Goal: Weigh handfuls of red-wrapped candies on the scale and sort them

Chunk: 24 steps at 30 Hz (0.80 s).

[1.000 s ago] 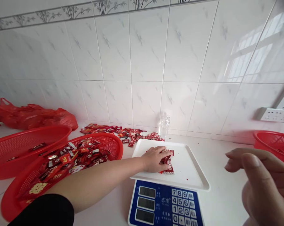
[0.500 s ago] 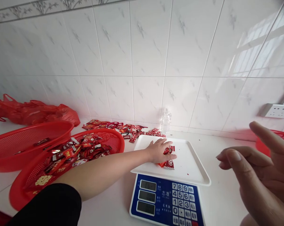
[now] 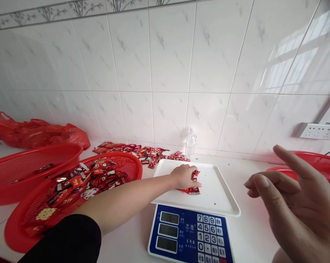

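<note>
On the white tray (image 3: 217,186) of a blue scale (image 3: 187,233), my left hand (image 3: 184,176) has its fingers curled round small red packets (image 3: 194,190). Part of the packets shows beyond its fingertips and below the palm. My right hand (image 3: 296,197) is raised at the right, beside the tray, with nothing in it; its index finger points out and the thumb is near the other bent fingers. A red basket (image 3: 137,166) full of red wrapped packets (image 3: 74,182) lies under my left forearm.
Another red basket (image 3: 0,164) stands at the far left, before red plastic bags (image 3: 39,134). Loose red packets (image 3: 126,148) lie along the wall near a clear bottle (image 3: 191,142). Red baskets (image 3: 315,160) stand at the right, below a wall socket (image 3: 317,130).
The fingers of my left hand, spread over the packets before, have curled in around them. My right hand keeps its pose. The view has shifted slightly to the right.
</note>
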{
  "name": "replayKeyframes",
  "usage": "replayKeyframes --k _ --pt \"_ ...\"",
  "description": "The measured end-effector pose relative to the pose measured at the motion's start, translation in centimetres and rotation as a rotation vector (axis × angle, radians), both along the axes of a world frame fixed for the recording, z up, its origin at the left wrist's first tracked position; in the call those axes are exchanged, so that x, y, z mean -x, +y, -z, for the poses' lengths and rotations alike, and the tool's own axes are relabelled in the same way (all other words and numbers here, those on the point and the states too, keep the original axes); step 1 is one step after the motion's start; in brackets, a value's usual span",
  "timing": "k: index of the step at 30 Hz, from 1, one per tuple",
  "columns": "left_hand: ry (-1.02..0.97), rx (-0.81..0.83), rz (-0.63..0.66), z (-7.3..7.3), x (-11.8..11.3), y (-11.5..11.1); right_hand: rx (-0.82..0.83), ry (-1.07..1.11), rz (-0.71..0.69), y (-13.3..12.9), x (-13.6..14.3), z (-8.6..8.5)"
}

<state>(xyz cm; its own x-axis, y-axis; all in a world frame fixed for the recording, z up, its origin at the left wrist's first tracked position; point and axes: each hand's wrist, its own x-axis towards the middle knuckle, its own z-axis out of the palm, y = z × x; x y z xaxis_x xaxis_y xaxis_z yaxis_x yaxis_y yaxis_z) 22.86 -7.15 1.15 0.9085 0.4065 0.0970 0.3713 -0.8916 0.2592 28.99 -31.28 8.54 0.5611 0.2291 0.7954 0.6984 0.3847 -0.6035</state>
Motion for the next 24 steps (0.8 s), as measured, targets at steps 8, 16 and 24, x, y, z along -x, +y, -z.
replayKeyframes --k 8,16,24 --pt "-0.325 0.327 -0.12 -0.8 -0.1 0.1 0.15 0.01 -0.038 1.6 -2.1 1.1" --pt "-0.641 0.605 -0.207 -4.4 -0.1 0.0 0.319 0.048 -0.131 6.5 -3.8 2.9" --pt "-0.825 1.147 0.002 -8.1 -0.6 -4.7 0.065 0.755 -0.663 10.6 -2.3 4.6"
